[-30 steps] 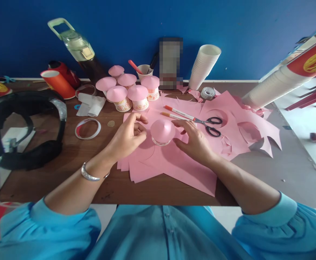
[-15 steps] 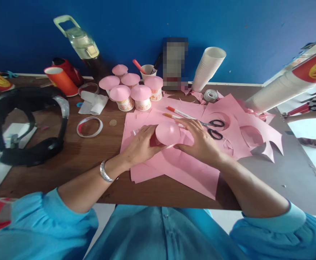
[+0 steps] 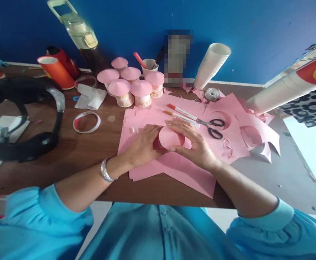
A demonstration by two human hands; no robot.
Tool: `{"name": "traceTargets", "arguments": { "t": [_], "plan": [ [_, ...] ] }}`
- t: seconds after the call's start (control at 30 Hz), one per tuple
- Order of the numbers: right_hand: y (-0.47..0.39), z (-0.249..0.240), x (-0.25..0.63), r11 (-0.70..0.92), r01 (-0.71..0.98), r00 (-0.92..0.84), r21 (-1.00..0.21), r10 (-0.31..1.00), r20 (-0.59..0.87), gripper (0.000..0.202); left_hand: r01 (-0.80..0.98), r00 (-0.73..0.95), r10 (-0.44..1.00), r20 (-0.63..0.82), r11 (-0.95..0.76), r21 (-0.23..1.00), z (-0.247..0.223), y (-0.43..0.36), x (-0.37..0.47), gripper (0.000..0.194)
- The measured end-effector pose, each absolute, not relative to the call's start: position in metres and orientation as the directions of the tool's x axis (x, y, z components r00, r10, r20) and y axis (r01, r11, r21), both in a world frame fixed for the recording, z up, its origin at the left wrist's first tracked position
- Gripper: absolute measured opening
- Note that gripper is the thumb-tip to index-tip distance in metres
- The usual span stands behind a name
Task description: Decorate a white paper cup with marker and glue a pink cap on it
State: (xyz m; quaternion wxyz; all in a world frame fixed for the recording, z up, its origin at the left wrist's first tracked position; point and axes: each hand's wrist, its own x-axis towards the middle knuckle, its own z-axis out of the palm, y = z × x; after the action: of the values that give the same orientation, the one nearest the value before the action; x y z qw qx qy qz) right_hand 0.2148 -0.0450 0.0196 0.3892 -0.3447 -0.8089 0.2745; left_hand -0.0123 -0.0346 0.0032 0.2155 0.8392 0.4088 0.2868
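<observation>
A round pink paper cone [image 3: 171, 138] is between my two hands, tilted, above pink sheets [image 3: 191, 173]. My left hand [image 3: 146, 145] wraps round its left side and what is under it, which the fingers mostly hide. My right hand [image 3: 191, 144] grips the cone's right side, thumb at the near edge and fingers at the far edge. Behind, several small printed cups [image 3: 143, 101] stand with pink cone tops [image 3: 141, 88]. Black-handled scissors [image 3: 214, 128] and two markers [image 3: 183, 112] lie on the pink paper beyond my right hand.
White tape rings [image 3: 86, 122], tissue [image 3: 90, 97] and a black headset [image 3: 22, 151] are at the left. A tall bottle [image 3: 83, 39] and a red cup [image 3: 56, 73] stand behind. Stacked white cups [image 3: 212, 66], clear tape [image 3: 212, 94] and cut pink scraps [image 3: 266, 135] lie to the right.
The pink cone has tilted and shifted slightly right. My right hand's fingers have closed in on it. The camera view has moved a little.
</observation>
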Motion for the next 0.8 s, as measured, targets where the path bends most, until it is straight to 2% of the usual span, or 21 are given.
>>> {"name": "traceTargets", "arguments": {
  "t": [0.4, 0.8],
  "plan": [
    [-0.0462, 0.0208, 0.2096, 0.584, 0.376, -0.418, -0.719, 0.800, 0.430, 0.051, 0.592, 0.496, 0.832, 0.250, -0.535, 0.603, 0.0078, -0.0358, -0.0108, 0.050],
    [-0.0468, 0.0251, 0.2064, 0.577, 0.396, -0.406, -0.714, 0.808, 0.428, 0.046, 0.597, 0.492, 0.825, 0.279, -0.552, 0.581, 0.0075, -0.0377, -0.0113, 0.045]
  ]
}}
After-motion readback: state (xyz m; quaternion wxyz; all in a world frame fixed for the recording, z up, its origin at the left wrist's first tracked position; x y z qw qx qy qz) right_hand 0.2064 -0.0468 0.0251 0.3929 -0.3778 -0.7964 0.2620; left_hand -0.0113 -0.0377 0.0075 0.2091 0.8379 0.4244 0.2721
